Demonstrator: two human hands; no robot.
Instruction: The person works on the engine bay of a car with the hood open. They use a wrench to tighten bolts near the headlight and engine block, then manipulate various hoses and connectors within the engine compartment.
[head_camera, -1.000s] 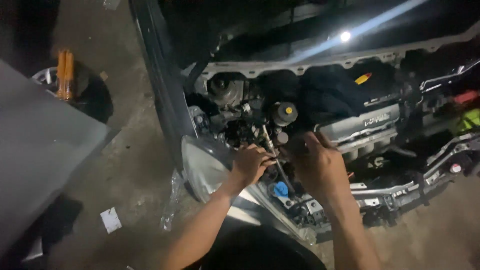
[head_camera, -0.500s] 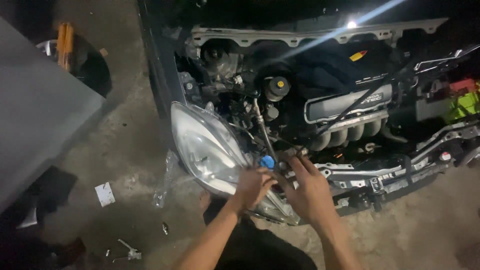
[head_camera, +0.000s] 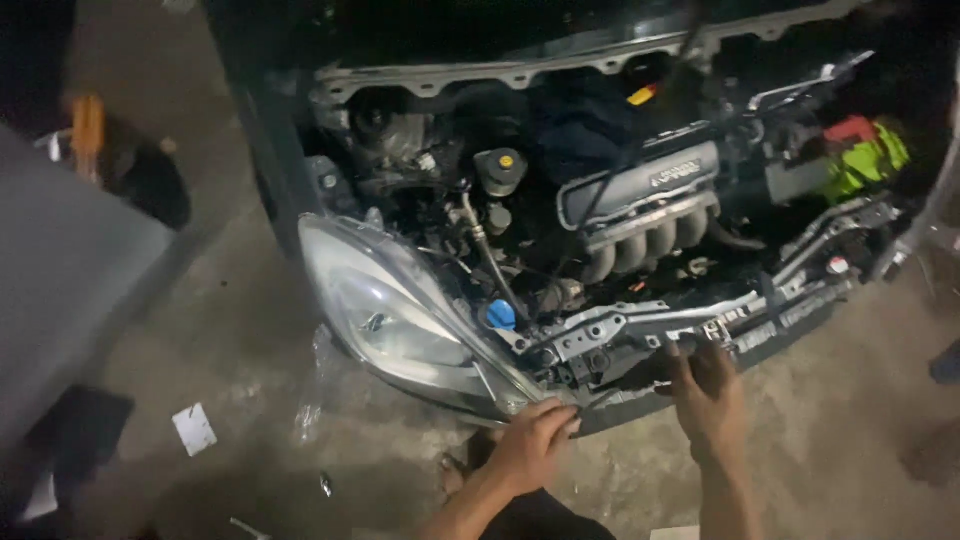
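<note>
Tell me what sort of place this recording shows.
Probably a car repair garage or yard: an exposed engine, a headlight with the bumper off, a bare concrete floor with scraps.

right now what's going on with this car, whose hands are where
A person leans over an open engine bay with the front bumper off. Their left hand touches the lower inner corner of the headlight, fingers on its edge. Their right hand rests on the metal front crossbeam just below the engine. Neither hand holds a tool. A scrap of paper lies on the concrete floor.

Left hand (head_camera: 532, 447) fingers curled, right hand (head_camera: 708, 398) spread.
</note>
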